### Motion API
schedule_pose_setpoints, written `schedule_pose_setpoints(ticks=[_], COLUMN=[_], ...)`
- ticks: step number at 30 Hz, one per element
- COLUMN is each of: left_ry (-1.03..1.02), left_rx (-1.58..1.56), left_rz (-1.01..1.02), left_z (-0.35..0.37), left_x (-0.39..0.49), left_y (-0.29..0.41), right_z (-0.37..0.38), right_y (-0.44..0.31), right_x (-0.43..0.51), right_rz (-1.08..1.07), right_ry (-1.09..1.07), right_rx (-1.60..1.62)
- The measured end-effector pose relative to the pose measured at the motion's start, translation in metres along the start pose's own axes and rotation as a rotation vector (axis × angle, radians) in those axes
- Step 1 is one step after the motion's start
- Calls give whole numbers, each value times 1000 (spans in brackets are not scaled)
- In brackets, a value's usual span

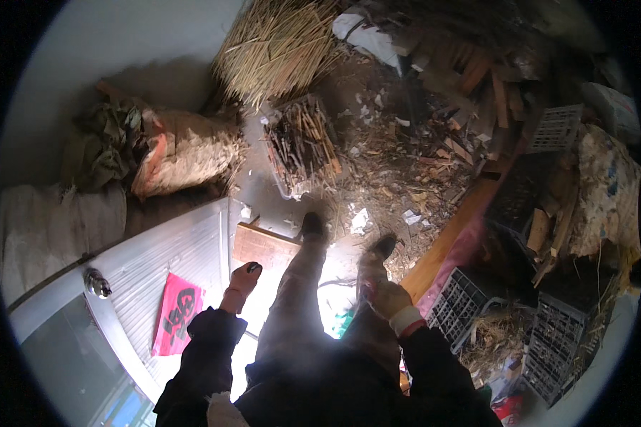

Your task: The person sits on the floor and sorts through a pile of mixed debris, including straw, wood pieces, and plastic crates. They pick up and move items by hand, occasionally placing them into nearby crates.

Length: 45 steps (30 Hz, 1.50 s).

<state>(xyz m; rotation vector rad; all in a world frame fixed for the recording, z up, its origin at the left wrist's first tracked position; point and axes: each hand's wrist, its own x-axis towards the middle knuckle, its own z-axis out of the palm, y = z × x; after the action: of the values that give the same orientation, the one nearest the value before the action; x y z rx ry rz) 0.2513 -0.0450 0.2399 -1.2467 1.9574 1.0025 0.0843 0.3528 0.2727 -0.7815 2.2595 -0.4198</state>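
My left hand (240, 286) is low on the left, beside the brightly lit floor and near a white door (197, 235). Something small and dark (253, 268) shows at its fingertips; whether it is held cannot be made out. Over my right leg is my right hand (388, 299), with a white cuff with a red edge (406, 319) at the wrist. Its fingers are blurred, and any contact with the trouser leg is unclear. Ahead of my feet, a bundle of thin sticks (302, 144) lies on the floor.
A straw bundle (278, 48) leans at the back. Left of the sticks rests a stuffed sack (187, 152). Wood scraps (459, 152) and litter cover the right floor, bordered by a wooden board (454, 229). Plastic crates (456, 301) stand at right. The door has a round knob (97, 283).
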Motion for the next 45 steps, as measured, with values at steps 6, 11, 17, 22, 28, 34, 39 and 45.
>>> schedule_pose_setpoints(ticks=[6, 11, 17, 22, 28, 34, 39, 45], left_ry=[-86, -99, -143, -70, -232, -665, -1042, -1174], left_rx=[29, 318, 802, 1149, 1200, 1239, 1236, 1234], left_rz=[-154, -52, 210, 450, 431, 280, 244, 339], left_z=[49, 88, 114, 138, 171, 176, 178, 221], left_x=[-18, 25, 146, 232, 276, 293, 272, 244], left_y=[-29, -46, -61, -76, -90, -83, -94, -110], right_z=[7, 15, 86, 139, 207, 287, 327, 352], right_y=[20, 39, 85, 129, 158, 157, 154, 155], right_x=[28, 37, 71, 120, 199, 273, 320, 356], right_rz=[-127, 151, 183, -9, 295, 221, 301, 301], right_ry=[117, -264, -120, -167, -485, -91, -65, -180], right_rx=[90, 111, 511, 155, 211, 81, -13, -203])
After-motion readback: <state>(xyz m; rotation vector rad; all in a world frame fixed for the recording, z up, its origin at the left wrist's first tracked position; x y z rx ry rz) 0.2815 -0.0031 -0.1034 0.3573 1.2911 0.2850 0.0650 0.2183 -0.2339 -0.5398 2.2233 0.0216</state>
